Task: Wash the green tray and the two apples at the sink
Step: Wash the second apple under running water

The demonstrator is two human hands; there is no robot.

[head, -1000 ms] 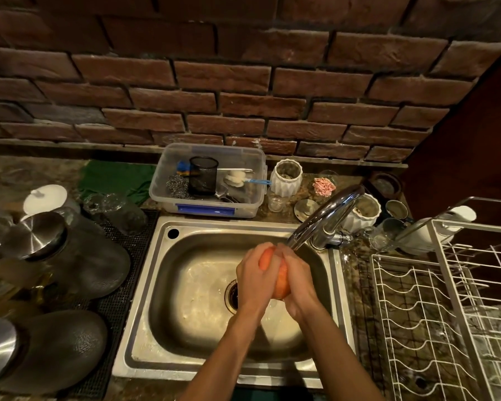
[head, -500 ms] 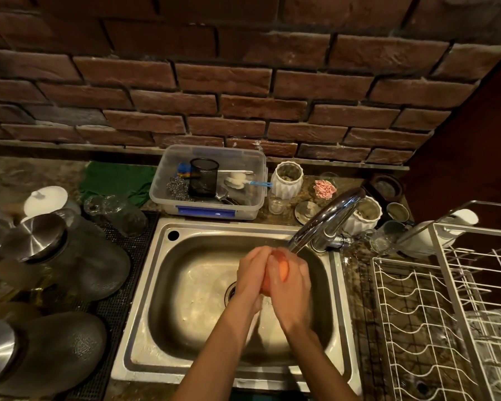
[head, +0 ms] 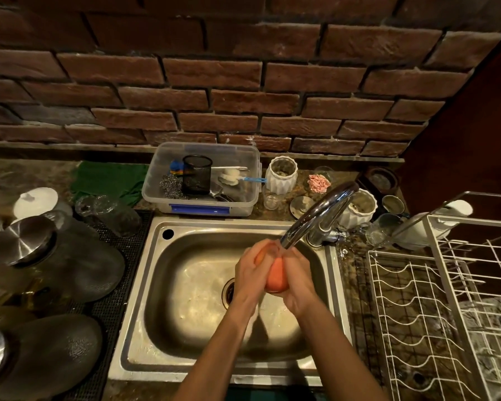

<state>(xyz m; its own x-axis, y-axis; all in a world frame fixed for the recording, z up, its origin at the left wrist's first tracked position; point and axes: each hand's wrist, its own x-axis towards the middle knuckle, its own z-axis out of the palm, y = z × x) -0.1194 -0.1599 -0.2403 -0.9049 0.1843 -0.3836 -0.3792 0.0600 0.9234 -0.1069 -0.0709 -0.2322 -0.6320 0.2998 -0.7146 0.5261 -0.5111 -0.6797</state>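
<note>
Orange-red apple point(head: 276, 277) cupped btwn left hand point(head: 250, 274) & right hand point(head: 298, 280), fingers curled round it, long axis upright, under tap point(head: 315, 215) spout, over sink point(head: 185, 285).

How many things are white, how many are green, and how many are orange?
White: 3, two ribbed pots and a round lid.
Green: 1, a cloth.
Orange: 1, an apple between the left hand and right hand.
Total: 5.
</note>
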